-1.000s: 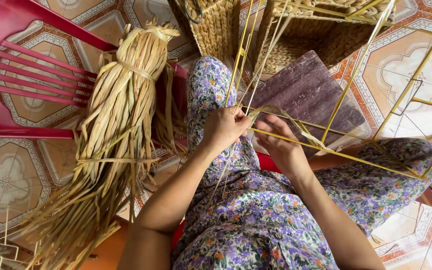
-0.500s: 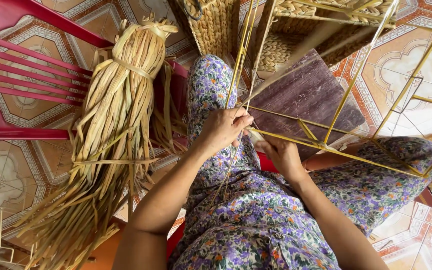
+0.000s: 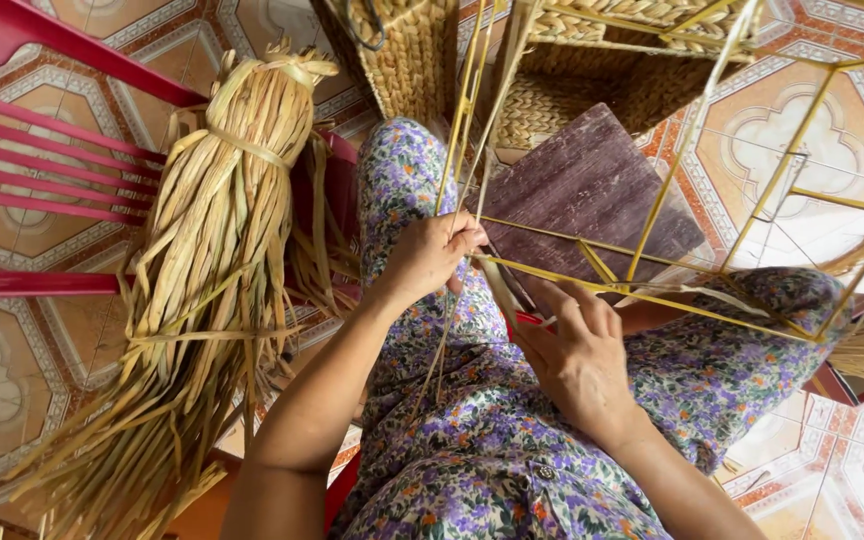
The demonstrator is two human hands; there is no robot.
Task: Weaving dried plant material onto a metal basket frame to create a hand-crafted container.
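Two hands (image 3: 432,255) (image 3: 577,355), one yellow wire frame (image 3: 652,300), one straw bundle (image 3: 217,250), one red chair (image 3: 42,170), one dark board (image 3: 592,195), two woven baskets (image 3: 407,50) (image 3: 592,85).

Bright, even daylight, soft shadows only. Mild glare on floor tiles (image 3: 812,130). Wide-angle bending at edges. Sharp overall, slight motion blur at hands.

The person wears a purple, green and white floral dress (image 3: 492,440), both forearms bare.

Patterned tile floor (image 3: 832,130), red plastic chair (image 3: 42,170), woven basket (image 3: 412,50)
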